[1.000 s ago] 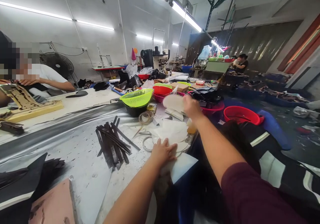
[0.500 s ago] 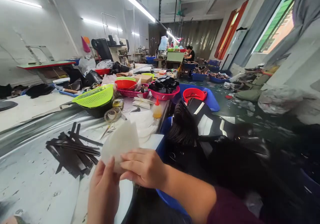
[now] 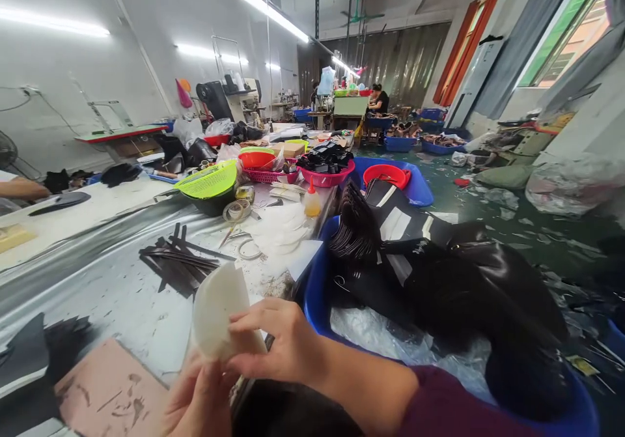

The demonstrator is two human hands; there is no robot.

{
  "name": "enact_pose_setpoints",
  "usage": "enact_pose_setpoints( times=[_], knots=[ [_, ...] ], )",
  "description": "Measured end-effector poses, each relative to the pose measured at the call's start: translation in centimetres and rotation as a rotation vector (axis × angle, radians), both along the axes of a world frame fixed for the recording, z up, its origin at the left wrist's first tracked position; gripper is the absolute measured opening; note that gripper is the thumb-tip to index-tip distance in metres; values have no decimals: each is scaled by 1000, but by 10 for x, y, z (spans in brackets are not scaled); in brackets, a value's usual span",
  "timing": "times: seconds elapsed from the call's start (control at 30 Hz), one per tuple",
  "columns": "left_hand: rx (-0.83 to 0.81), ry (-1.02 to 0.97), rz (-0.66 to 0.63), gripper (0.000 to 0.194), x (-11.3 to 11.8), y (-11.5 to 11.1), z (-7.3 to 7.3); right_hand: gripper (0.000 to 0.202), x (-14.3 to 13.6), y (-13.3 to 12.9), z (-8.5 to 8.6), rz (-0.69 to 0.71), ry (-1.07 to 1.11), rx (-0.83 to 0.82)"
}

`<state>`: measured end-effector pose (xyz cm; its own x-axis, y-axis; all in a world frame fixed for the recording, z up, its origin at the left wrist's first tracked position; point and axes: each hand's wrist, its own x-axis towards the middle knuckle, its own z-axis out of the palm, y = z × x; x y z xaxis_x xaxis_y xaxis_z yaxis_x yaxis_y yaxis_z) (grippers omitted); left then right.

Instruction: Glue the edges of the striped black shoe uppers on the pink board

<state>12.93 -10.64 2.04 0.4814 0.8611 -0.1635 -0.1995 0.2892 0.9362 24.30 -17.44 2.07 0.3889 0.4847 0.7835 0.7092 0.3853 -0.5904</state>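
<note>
A white, thin, curved-edged sheet piece is held up between both hands; whether it is one layer or several I cannot tell. My left hand grips its lower edge, thumb toward me. The fingers of my right hand are closed on its right side. Beyond it on the table lie more white pieces in a loose spread. To the left is a heap of dark strips. A pink board with dark marks lies at the lower left, beside black pieces.
A blue tub at my right holds black leather-like pieces. On the table stand a glue bottle with a red tip, tape rolls, a lime basket and a pink basin. A person sits far back.
The view has turned left and down, bringing the pink board and more of the blue tub into sight. Both hands still hold the white piece, now lower in view.
</note>
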Motion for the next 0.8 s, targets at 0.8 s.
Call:
enact_pose_setpoints(
  times=[0.8],
  knots=[
    [77,162,213,51,-65,81,-9,22,75,-34,-19,-289,1090,152]
  ],
)
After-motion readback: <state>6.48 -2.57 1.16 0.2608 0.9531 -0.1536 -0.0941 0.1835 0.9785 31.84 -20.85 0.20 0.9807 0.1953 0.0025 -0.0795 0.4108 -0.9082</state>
